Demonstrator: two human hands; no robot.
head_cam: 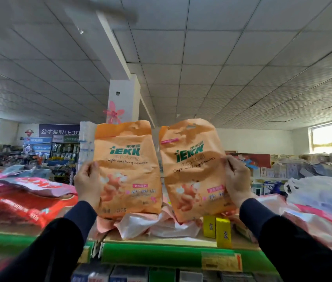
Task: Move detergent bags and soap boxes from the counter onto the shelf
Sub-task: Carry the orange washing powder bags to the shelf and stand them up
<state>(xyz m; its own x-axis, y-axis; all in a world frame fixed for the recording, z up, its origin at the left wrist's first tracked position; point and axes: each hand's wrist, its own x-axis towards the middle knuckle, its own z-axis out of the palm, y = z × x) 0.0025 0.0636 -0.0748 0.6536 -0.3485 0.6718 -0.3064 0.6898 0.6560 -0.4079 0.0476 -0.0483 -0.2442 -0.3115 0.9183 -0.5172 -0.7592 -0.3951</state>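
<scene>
Each grip on an orange bag's outer edge: left hand (87, 181), right hand (237, 180).

A pink paper flower (113, 114) is stuck to a white pillar (127, 94). A blue banner (59, 131) hangs on the far wall, left of it.
</scene>
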